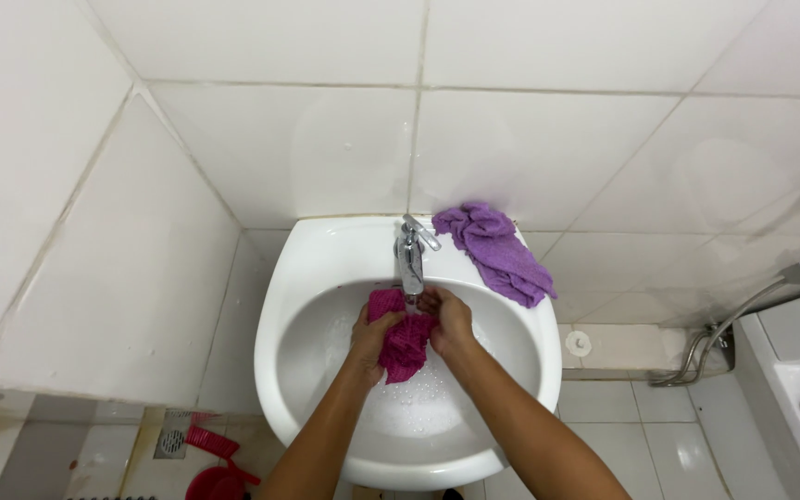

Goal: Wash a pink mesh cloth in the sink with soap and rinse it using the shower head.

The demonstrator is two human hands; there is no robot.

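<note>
Both my hands are inside a white wash basin (307,278) and grip a wet magenta cloth (402,350). My left hand (371,331) clasps the cloth's left side. My right hand (449,319) clasps its right side. The cloth sits bunched right under the chrome tap (411,252), and water runs from the tap onto it. Droplets and some foam cover the bowl around the hands.
A purple cloth (497,250) lies crumpled on the basin's back right rim. White wall tiles surround the basin. A chrome hose and spray fitting (752,310) hang at the right beside a white fixture. On the floor at lower left are a drain grate (173,435) and a red brush and pan (218,468).
</note>
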